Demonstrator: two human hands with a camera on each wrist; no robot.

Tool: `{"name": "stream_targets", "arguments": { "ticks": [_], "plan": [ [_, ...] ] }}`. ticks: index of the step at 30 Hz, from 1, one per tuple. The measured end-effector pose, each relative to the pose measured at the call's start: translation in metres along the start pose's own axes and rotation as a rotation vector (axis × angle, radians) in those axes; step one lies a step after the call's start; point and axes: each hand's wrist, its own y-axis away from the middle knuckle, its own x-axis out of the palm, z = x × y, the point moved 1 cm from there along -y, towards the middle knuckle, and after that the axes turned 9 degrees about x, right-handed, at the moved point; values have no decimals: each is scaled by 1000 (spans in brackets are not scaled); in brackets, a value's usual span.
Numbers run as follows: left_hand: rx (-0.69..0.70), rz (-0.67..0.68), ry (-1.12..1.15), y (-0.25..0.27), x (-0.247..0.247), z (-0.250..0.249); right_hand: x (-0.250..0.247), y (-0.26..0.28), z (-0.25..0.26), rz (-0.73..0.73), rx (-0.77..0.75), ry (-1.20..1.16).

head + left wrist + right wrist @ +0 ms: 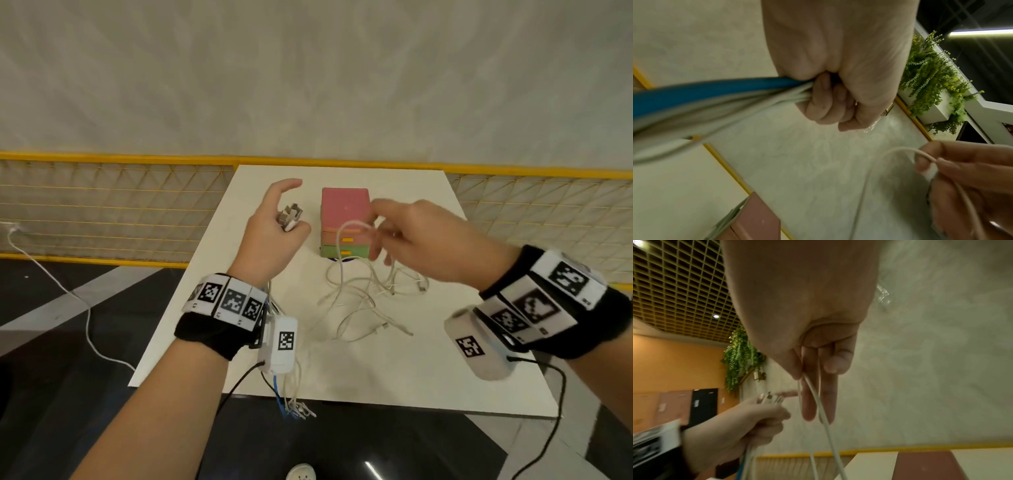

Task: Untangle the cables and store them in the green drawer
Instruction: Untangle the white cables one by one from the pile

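Head view: white counter (394, 370). Left hand (274, 233), at 10 o'clock, fingers curled round a bundle of cables (291, 217), plug ends upward, tails hanging past the wrist over the counter's near edge. Right hand (421, 240), at 2 o'clock, pinching a white cable (346, 229) raised in a loop. Tangled cables (366, 301) at centre, on the counter. Drawer unit (345, 212) at 12 o'clock, pink top; green drawer (344, 251) lowest, closed.

Left wrist view: left hand (838, 81) fisted on white strands and a blue cable (705, 92). Right hand's fingers (972, 165) at 4 o'clock, white cable (900, 150) pinched.

Right wrist view: right hand (813, 345), two fingers straight, white cable (826, 418) pinched at thumb, hanging toward 6 o'clock. Left hand (748, 421) at 8 o'clock.
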Motion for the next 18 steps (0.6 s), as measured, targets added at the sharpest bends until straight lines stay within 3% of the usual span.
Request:
{"name": "stream_targets", "arguments": {
  "ticks": [4, 8, 10, 12, 14, 16, 18],
  "plan": [
    [17, -20, 40, 9, 5, -2, 20, 31, 26, 323, 21, -167],
    [23, 27, 61, 21, 11, -7, 36, 46, 42, 528, 30, -228],
    [24, 47, 68, 26, 14, -11, 42, 46, 40, 488, -11, -126],
    [41, 71, 81, 32, 16, -16, 47, 40, 32, 332, -64, 74],
    [54, 87, 113, 37, 20, -22, 51, 30, 22, 214, -45, 125],
    [62, 105, 147, 40, 24, -28, 58, 18, 16, 201, -1, 10],
    [68, 121, 191, 40, 29, -33, 69, 6, 16, 279, 37, -218]
  ]
}}
